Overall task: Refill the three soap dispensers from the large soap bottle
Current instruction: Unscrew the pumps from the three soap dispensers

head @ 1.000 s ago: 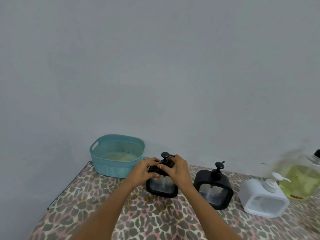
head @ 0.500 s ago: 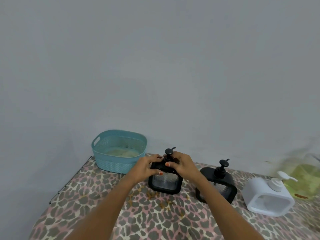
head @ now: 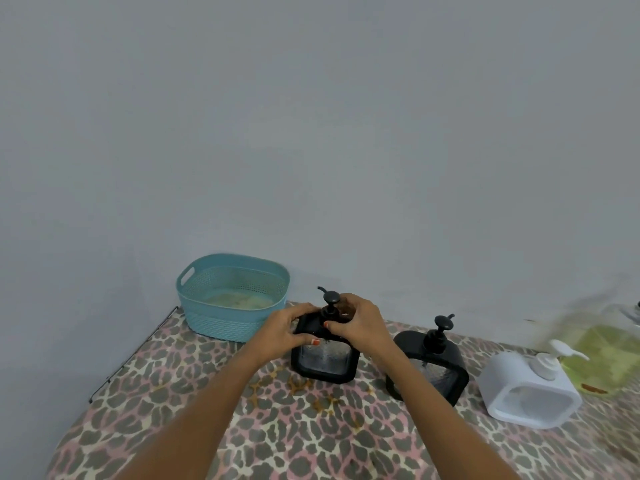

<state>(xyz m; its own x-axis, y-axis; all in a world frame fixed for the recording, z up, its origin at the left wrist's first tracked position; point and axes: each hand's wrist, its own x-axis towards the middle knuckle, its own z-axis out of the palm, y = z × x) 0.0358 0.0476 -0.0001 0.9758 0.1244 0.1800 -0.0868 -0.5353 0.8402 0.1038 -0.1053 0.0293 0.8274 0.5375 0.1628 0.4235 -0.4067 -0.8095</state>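
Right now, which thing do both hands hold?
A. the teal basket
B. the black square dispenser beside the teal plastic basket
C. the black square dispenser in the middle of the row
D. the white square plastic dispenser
B: the left hand and the right hand both hold the black square pump dispenser beside the teal plastic basket; no hand is on the middle black dispenser or the white square dispenser.

A home, by the look of it, possibly a wash corner: leopard-print tablecloth (head: 173, 427), teal plastic basket (head: 232, 323), white pump dispenser (head: 502, 374), plain grey wall (head: 311, 133) behind.
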